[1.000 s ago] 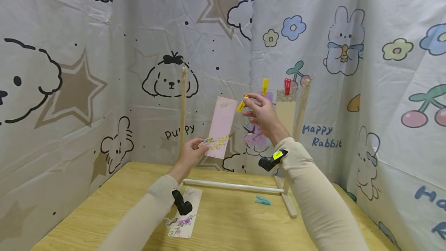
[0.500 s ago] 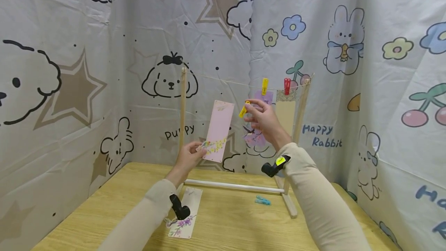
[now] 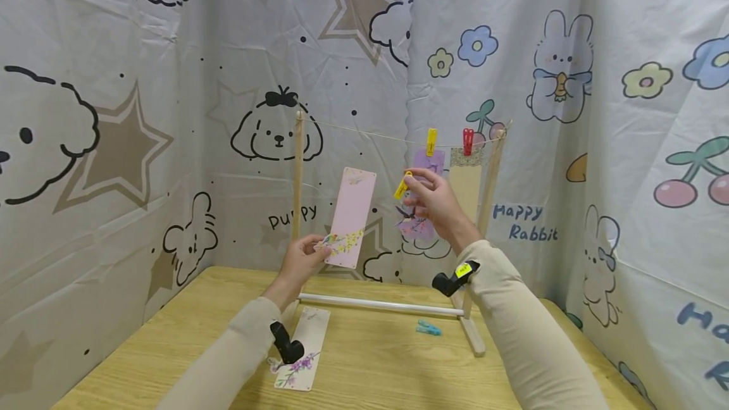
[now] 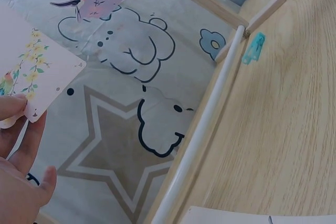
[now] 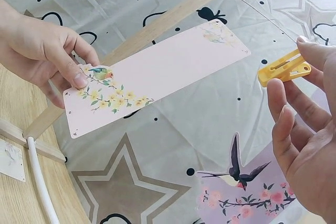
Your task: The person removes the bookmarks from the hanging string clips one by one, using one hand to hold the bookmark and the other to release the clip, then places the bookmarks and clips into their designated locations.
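Observation:
My left hand (image 3: pixel 302 263) pinches a pink bookmark (image 3: pixel 352 211) by its lower left edge, near the printed bird and yellow flowers. The card stands tilted in the air, below the string (image 3: pixel 364 131) and apart from it. To its right, my right hand (image 3: pixel 438 201) holds a yellow clothespin (image 3: pixel 403 186) between thumb and fingers; in the right wrist view the clothespin (image 5: pixel 283 70) points toward the card without touching it. Behind that hand, a purple bookmark (image 3: pixel 418 226) with a swallow hangs from the string by another yellow clothespin (image 3: pixel 431 142).
A red clothespin (image 3: pixel 468 142) holds a beige card (image 3: pixel 466 188) near the right post (image 3: pixel 492 185). The wooden frame has a white bottom bar (image 3: pixel 381 304). On the table (image 3: pixel 376 366) lie a blue clothespin (image 3: pixel 428 328) and a white bookmark (image 3: pixel 310 334) with purple flowers.
Both hands have lowered a little. The pink bookmark has shifted down and left with my left hand, while the yellow clothespin has come down and slightly right with my right hand.

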Tool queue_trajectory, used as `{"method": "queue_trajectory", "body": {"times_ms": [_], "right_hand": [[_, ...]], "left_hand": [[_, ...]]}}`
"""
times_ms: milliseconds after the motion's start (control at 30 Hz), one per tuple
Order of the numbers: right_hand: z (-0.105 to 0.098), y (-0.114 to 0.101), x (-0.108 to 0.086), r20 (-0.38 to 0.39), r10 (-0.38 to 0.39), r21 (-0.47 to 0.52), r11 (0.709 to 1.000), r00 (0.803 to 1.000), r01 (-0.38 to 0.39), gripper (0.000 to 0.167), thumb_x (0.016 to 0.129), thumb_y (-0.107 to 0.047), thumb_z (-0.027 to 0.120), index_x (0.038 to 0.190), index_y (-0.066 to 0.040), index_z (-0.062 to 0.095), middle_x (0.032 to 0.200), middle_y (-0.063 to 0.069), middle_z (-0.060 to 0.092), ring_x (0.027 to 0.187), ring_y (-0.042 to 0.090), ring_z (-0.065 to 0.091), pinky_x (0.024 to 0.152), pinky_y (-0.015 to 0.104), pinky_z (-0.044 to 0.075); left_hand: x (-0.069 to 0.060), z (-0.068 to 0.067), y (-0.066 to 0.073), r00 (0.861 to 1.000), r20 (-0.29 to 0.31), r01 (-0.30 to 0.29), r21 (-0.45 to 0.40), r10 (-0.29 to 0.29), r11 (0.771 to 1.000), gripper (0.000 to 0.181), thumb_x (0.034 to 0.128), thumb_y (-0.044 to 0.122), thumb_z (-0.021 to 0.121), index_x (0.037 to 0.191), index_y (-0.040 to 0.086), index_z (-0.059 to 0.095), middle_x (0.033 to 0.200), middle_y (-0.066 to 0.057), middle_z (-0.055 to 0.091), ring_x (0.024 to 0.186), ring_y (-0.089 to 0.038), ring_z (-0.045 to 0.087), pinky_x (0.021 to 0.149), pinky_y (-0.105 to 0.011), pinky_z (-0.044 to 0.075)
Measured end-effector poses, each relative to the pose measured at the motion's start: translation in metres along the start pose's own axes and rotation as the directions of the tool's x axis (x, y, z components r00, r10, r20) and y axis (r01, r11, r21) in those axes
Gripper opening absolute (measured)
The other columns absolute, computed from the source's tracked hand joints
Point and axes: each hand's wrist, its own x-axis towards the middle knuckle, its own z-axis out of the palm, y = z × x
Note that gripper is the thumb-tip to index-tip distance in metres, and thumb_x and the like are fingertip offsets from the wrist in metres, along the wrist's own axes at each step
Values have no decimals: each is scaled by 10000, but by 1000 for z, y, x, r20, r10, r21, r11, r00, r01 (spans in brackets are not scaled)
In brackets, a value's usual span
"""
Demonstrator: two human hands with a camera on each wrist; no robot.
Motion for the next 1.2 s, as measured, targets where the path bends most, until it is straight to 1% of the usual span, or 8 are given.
{"method": "queue_trajectory", "body": {"times_ms": [133,400,567,667,800,967,1100,1200], "right_hand": [[0,1,-3,-3,2,16,1000,1000,-2,508,1052,-309,640,1480,-69,508,1247,86,647,815,158,674,662,264,502],[-4,8,-10,2,10,-6,1000,1000,-10,458,1061,-309,626,1460,-103,535,1191,80,655,825,183,669,617,242,483],[-6,14,-12,7,13,-23,1000,1000,-13,483,1057,-339,627,1464,-97,531,1160,79,660,854,206,681,629,255,490],[-8,17,-13,9,12,-23,1000,1000,-12,465,1054,-336,633,1450,-108,545,1167,87,666,862,222,684,633,261,495],[-10,20,-16,12,25,-3,1000,1000,-25,452,1054,-322,635,1444,-110,552,1189,102,663,821,190,671,629,254,501],[-12,24,-19,14,38,-4,999,999,-38,471,1054,-341,632,1455,-110,541,1267,132,637,801,159,662,631,236,502],[-13,26,-21,27,44,-22,999,999,-43,508,1054,-351,630,1476,-92,516,1349,206,593,818,171,662,614,223,493],[-14,29,-23,36,54,-34,998,998,-53,541,1054,-362,628,1495,-80,496,1350,214,592,831,178,668,611,224,491]], "left_hand": [[-1,-1,-1,1000,3,6,-12,-6,1000,245,983,-4,679,1215,-81,659,1002,-123,728,857,-130,661,750,-248,512],[-5,-4,-4,1000,10,19,-36,-18,999,256,976,-6,687,1220,-79,657,1004,-118,727,866,-146,665,755,-244,518],[-10,-6,-6,1000,18,21,-14,-21,1000,275,980,23,694,1237,-68,655,1022,-120,724,877,-152,657,773,-245,515],[-12,-7,-7,1000,17,20,2,-20,1000,281,985,44,697,1243,-61,657,1015,-116,723,869,-152,648,771,-248,503],[-13,-7,-7,1000,19,14,10,-14,1000,283,988,50,695,1244,-65,656,1022,-128,723,877,-162,647,781,-257,503],[-16,-8,-9,1000,26,14,24,-15,1000,267,996,60,691,1235,-56,663,1039,-136,716,908,-183,647,808,-270,505],[-19,-9,-11,1000,23,17,25,-18,1000,266,996,67,693,1234,-49,664,1035,-130,710,917,-195,644,809,-282,503],[-20,-10,-13,1000,16,25,24,-25,999,264,994,65,695,1232,-45,667,1017,-117,712,903,-193,643,802,-288,498]]}}
